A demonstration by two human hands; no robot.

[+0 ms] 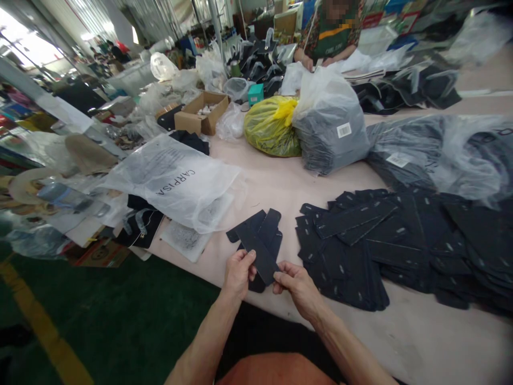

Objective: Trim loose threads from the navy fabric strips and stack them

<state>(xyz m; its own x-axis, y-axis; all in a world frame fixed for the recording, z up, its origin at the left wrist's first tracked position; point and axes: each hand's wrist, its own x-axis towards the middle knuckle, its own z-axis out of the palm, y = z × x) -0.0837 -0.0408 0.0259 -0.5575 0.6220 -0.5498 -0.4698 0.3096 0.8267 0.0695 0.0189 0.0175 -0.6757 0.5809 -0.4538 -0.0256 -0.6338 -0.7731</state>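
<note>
Between my two hands is a flat, dark strip-shaped piece (pixel 258 254), probably fabric or leather. My left hand (pixel 240 271) pinches its left edge between thumb and fingers. At its lower right corner, my right hand (pixel 294 280) grips it the same way. Under and behind it, a few similar dark pieces (pixel 273 224) lie crossed over each other on the pale table (pixel 272 184). To the right of my hands spreads a big heap of dark pieces (pixel 348 262), many with small light marks.
A clear plastic bag (pixel 172 179) printed CARPISA lies at the left. Further back stand a cardboard box (pixel 202 112), a yellow bag (pixel 270 128) and a filled clear bag (pixel 332 123). Across the table, a person (pixel 332 37) handles white material. Green floor (pixel 160 321) borders the table's left edge.
</note>
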